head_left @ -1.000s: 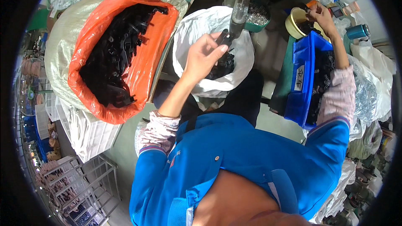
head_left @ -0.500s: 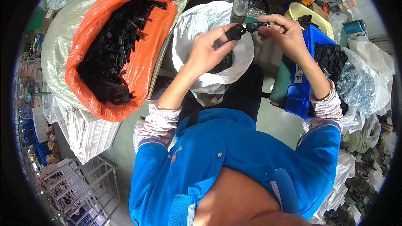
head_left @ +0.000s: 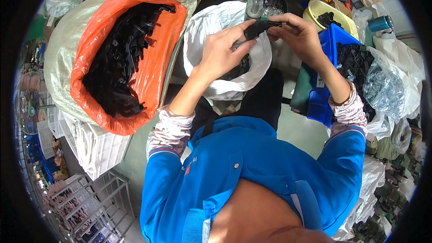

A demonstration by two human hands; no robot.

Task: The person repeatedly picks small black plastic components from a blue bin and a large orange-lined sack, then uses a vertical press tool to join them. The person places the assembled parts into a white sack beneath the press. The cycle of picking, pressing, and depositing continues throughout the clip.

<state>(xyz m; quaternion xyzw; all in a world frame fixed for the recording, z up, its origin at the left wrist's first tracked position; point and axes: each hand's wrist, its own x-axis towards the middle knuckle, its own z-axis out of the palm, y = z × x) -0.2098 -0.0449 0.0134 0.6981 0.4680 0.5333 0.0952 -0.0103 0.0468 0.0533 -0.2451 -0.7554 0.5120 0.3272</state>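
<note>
Between my two hands is a black plastic part [head_left: 257, 29], held up over the far rim of a white sack [head_left: 202, 24]. My left hand [head_left: 221, 50] grips its broad end between thumb and fingers. At its narrow end, my right hand [head_left: 298, 35] pinches a small dark piece that meets the first; where the two join is too small to make out. Just beyond my fingers stands a metal post with a clear guard [head_left: 255, 2]. Inside the white sack lie more dark parts [head_left: 238, 69], partly hidden by my left hand.
On the left, an orange-lined sack [head_left: 155, 69] holds many black parts. To the right are a blue bin [head_left: 330, 47] of black pieces, a yellow basin [head_left: 315, 9] and a clear bag of small metal pieces [head_left: 382, 85]. A dark bowl [head_left: 284, 6] stands behind the post.
My right hand has moved left toward my left hand. The small piece, apart or barely touching before, now meets the black part, which has tilted to lie more level.
</note>
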